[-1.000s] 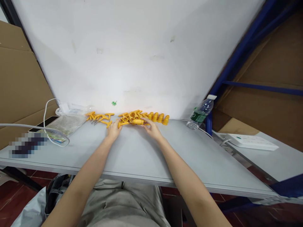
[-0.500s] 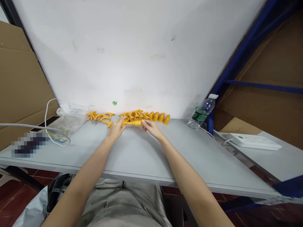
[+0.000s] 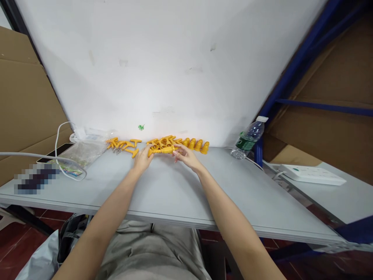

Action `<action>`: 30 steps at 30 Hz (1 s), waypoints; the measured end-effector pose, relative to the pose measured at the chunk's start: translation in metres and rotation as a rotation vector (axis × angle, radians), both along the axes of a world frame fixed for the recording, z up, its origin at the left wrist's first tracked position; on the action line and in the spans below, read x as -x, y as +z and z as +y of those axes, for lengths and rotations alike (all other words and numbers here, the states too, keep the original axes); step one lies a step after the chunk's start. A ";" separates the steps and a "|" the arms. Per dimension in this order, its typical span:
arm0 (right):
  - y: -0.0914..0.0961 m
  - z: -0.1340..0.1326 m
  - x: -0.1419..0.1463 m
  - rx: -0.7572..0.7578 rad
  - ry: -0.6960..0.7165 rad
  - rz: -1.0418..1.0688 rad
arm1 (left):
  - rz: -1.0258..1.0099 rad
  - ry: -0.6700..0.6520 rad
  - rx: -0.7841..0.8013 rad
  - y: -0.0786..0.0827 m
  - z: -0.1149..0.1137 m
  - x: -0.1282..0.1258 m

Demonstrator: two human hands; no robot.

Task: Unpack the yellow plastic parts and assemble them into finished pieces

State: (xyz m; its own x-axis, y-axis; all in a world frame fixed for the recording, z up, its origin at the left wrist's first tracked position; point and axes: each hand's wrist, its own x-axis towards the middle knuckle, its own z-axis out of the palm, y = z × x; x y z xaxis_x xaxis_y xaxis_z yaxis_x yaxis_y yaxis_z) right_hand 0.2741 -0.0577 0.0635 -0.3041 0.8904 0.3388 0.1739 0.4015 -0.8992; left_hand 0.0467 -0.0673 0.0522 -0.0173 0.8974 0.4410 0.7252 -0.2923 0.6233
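My left hand (image 3: 142,159) closes its fingers around the left end of a yellow plastic piece with a ribbed shaft (image 3: 163,150). The fingers of my right hand (image 3: 186,157) grip the wider right end of the same piece, which lies roughly level between both hands. Just behind it is a row of yellow T-handled pieces set in cup-like parts (image 3: 168,140). Several yellow thimble-shaped caps (image 3: 198,145) continue that row to the right. Left of my left hand, loose yellow T-handles with metal spirals (image 3: 134,144) lie in a cluster.
A water bottle (image 3: 250,140) leans at the right against a blue frame post. A clear plastic bag (image 3: 87,153), a phone (image 3: 56,151) and a white cable (image 3: 56,144) lie at the left. The white board (image 3: 180,77) rises behind the grey table (image 3: 171,186). A power strip (image 3: 314,174) rests on the right.
The yellow ribbed piece has tilted slightly, its right end a little higher. My right hand has shifted slightly left along it, and my left hand has moved slightly left.
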 end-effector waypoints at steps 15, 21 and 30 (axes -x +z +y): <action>0.006 -0.010 0.014 0.382 -0.149 0.038 | 0.185 0.057 -0.020 0.003 -0.005 -0.006; 0.010 -0.014 0.007 0.240 -0.026 0.086 | 0.192 0.088 -0.002 0.001 -0.002 -0.004; 0.004 -0.008 0.019 0.300 -0.182 0.152 | 0.061 -0.079 -0.107 -0.009 0.004 -0.003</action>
